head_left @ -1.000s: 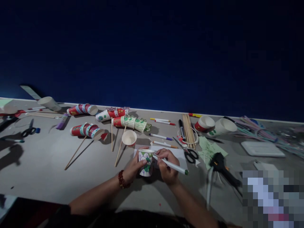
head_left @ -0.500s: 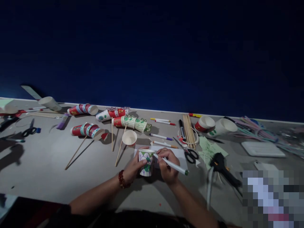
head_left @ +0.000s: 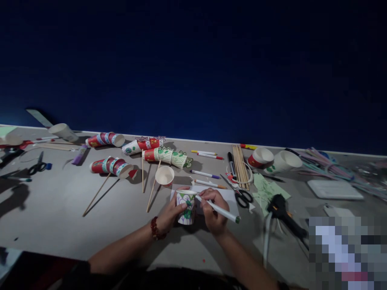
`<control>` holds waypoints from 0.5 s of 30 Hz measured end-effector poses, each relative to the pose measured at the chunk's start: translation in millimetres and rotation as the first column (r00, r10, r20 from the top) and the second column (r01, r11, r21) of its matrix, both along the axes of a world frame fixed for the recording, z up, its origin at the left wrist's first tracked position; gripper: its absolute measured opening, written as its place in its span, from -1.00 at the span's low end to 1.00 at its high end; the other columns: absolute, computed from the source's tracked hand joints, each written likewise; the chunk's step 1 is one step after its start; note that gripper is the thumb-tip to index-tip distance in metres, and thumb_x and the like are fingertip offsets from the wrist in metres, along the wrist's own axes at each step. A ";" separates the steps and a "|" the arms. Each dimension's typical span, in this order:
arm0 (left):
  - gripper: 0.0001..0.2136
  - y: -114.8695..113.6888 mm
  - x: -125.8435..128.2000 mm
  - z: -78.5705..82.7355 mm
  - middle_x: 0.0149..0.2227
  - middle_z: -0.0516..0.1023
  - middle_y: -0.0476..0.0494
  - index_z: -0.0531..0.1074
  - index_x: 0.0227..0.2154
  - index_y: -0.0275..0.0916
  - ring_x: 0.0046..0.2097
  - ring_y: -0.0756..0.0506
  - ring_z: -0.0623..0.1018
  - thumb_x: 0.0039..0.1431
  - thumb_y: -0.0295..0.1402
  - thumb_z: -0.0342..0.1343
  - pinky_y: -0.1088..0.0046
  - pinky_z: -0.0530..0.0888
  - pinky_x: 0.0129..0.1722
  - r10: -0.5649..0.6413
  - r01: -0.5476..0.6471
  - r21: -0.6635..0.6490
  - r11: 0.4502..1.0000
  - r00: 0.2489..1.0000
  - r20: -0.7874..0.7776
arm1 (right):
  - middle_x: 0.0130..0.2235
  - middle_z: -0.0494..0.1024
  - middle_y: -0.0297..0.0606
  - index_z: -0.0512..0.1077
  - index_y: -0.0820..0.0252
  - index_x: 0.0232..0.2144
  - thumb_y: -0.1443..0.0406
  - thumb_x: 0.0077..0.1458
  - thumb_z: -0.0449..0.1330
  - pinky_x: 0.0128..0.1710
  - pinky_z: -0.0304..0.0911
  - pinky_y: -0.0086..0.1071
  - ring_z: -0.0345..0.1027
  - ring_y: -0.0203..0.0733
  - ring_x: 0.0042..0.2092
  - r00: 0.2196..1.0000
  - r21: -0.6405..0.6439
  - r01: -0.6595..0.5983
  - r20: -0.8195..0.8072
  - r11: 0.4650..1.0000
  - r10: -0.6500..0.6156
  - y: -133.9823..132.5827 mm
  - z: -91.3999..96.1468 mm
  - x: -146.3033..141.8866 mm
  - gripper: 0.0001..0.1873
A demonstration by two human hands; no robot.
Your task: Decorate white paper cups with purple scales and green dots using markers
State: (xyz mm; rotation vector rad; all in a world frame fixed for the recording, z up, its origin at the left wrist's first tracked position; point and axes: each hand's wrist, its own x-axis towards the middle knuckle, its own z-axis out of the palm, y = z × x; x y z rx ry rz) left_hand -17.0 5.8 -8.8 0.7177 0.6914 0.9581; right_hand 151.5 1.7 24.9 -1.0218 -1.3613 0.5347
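Observation:
Upright in my left hand (head_left: 169, 213) is a white paper cup (head_left: 185, 215) with purple outlines and green patches drawn on it; my fingers wrap round its left side. My right hand (head_left: 214, 209) grips a white marker pen (head_left: 223, 212) with a green end pointing down to the right. The pen's other end is at the cup's upper right side, and I cannot tell whether it touches. Beneath both hands lies a white sheet of paper (head_left: 228, 199). Just beyond the left hand stands another paper cup (head_left: 165, 176), its mouth facing up.
Chains of nested decorated cups (head_left: 112, 166) lie at the left and back. Markers (head_left: 205, 174), black-handled scissors (head_left: 243, 198) and wooden sticks (head_left: 240, 167) lie beyond my right hand. A black glue gun (head_left: 284, 215) is to the right, near two paper cups (head_left: 286, 162).

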 end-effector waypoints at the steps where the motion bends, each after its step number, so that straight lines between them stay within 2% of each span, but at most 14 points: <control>1: -0.25 0.1 -0.2 -0.3 -0.07 0.61 -0.20 0.35 0.23 -0.18 -0.09 -0.20 0.58 0.00 -0.05 0.42 0.31 0.45 -0.10 -0.001 0.001 -0.001 1.000 1.000 -0.004 | -0.44 0.50 -0.34 0.43 0.07 -0.41 0.38 0.13 0.16 -0.28 0.44 -0.23 0.49 -0.08 -0.32 1.000 -0.002 0.004 0.004 1.000 -0.004 0.1 -0.4 0.1 -0.88; 9: -0.25 0.1 1.0 3.1 -0.06 0.62 -0.23 0.36 0.24 -0.18 -0.06 -0.22 0.59 0.00 -0.06 0.43 0.30 0.46 -0.08 -0.006 0.006 0.009 1.000 1.000 0.009 | -0.47 0.47 -0.34 0.41 0.07 -0.43 0.36 0.13 0.15 -0.30 0.44 -0.22 0.49 -0.08 -0.33 1.000 -0.018 0.023 0.010 1.000 -0.023 0.3 0.6 0.0 -0.89; 15: -0.22 -0.4 -0.1 -1.1 -0.04 0.60 -0.21 0.30 0.28 -0.17 -0.08 -0.20 0.58 0.02 -0.05 0.40 0.31 0.47 -0.11 -0.015 0.015 0.001 1.000 1.000 -0.010 | -0.48 0.47 -0.34 0.41 0.06 -0.44 0.34 0.14 0.14 -0.30 0.44 -0.22 0.49 -0.08 -0.33 0.999 -0.021 0.036 0.001 0.999 -0.036 1.3 0.2 0.6 -0.87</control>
